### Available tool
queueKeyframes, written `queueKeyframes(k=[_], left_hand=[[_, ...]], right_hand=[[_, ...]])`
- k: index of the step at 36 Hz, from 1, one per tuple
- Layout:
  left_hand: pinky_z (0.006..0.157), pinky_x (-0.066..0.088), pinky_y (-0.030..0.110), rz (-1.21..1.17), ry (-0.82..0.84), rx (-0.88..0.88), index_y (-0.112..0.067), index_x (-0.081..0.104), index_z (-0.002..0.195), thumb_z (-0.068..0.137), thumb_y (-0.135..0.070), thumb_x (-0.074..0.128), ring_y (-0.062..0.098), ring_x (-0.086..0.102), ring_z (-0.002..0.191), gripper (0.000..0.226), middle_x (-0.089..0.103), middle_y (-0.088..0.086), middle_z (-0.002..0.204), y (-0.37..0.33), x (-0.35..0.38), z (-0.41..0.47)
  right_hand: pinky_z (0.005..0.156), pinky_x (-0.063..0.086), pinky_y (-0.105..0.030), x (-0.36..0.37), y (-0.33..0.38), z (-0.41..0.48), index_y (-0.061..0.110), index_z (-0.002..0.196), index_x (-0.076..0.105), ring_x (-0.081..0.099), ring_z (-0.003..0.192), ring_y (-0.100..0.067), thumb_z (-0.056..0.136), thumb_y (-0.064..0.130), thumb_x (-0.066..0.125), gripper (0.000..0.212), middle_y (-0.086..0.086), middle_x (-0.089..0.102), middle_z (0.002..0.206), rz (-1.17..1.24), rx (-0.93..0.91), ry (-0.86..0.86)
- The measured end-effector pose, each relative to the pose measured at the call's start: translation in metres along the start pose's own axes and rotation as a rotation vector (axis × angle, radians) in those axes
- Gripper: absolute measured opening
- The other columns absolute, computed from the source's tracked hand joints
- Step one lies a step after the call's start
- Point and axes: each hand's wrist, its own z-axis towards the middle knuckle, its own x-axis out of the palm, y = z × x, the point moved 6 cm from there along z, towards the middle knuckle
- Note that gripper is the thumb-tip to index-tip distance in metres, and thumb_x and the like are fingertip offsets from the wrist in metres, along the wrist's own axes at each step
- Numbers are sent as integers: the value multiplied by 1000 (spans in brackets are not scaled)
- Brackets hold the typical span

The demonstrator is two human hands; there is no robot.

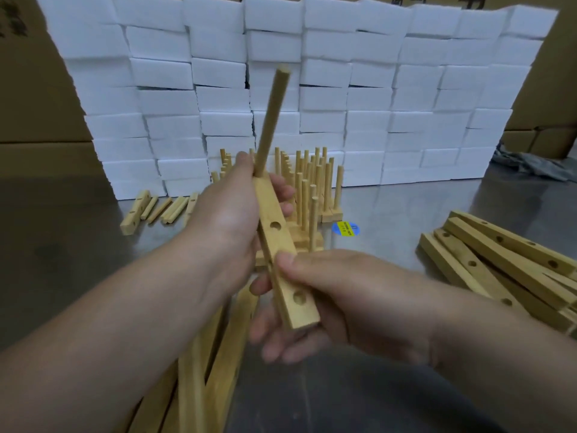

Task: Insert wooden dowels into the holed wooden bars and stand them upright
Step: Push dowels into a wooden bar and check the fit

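Hidden: the joint between the round pale wooden dowel [271, 120] and the pale square-section wooden bar with round holes [271, 210] sits under the left hand [228, 214]. Its fingers [282, 189] curl round the bar's far end and the dowel's base, so seating depth cannot be read.

The right hand [337, 301] pinches the bar's near end, thumb on the top face and fingers underneath; the underside is not visible. Two holes show, one between the two sets of fingers and one just nearer than the right thumb.

The bar is held in the air above the grey steel worktop [390, 214]. Its long axis runs from the right fingers up and away to the left fingers. The dowel rises beyond the left fingers, leaning slightly right, with its free tip uppermost and slightly blurred.

Beyond the left fingers are standing dowelled bars [312, 189], partly masked by the hand, in front of stacked white foam blocks [312, 89]. The loose holed bars [499, 260] right of the right fingers are cut off by the frame edge.
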Motion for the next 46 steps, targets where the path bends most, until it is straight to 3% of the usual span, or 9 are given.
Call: queueKeyframes(k=[3,7,10,13,15,21,27,40,46], left_hand=[[49,49,22,17,56,6,-13,64,80,97,-52,27,17,65,61,56,72,3,71,3,8,-2],[69,51,39,41,266,-112,-9,62,99,95,-57,15,22,63,65,67,70,8,76,14,17,-3],[74,48,32,408,361,-142,-10,64,96,97,-37,37,16,65,70,39,71,-1,73,32,28,-10],[78,42,22,973,564,159,-27,61,110,97,-25,42,10,60,97,24,65,-7,110,46,51,-24],[98,24,16,1240,766,395,-32,38,138,99,-26,37,12,32,131,40,31,-7,149,59,67,-40],[114,18,37,1484,1017,628,-20,17,147,98,-23,37,19,13,141,54,9,-1,156,90,84,-62],[92,37,42,1649,852,725,-20,41,132,96,-27,42,26,45,109,37,47,6,124,84,79,-55],[61,43,25,1542,560,562,-31,48,87,89,-32,45,9,50,72,4,51,-8,81,-1,44,-45],[44,30,22,1413,356,525,-34,50,79,83,-38,30,4,47,52,21,52,-5,62,-51,14,-39]], right_hand=[[55,53,-24,4,4,-2,13,80,58,63,56,-17,84,23,57,12,-7,67,67,22,-60,29],[39,39,-18,-31,31,-7,13,70,58,47,37,-12,87,12,52,19,-1,53,50,-76,-314,-383],[36,31,-19,-59,50,-19,11,79,60,39,36,-11,87,15,51,13,3,47,46,-63,-446,-615],[36,29,-18,-71,59,-26,13,82,61,35,37,-11,88,18,49,14,4,45,46,17,-490,-678],[36,29,-17,-74,60,-28,14,84,62,36,38,-12,89,22,47,17,3,46,47,47,-489,-701],[36,29,-15,-79,50,-24,16,81,62,36,36,-11,96,36,38,34,3,47,46,137,-426,-747],[36,29,-14,-79,49,-24,16,80,62,37,35,-11,96,35,38,34,4,47,46,148,-417,-756],[38,31,-16,-99,60,-39,16,78,60,41,40,-11,92,28,40,27,6,51,48,99,-467,-934],[40,32,-16,-98,56,-34,14,79,54,40,38,-12,91,24,39,22,4,53,47,174,-454,-914]])
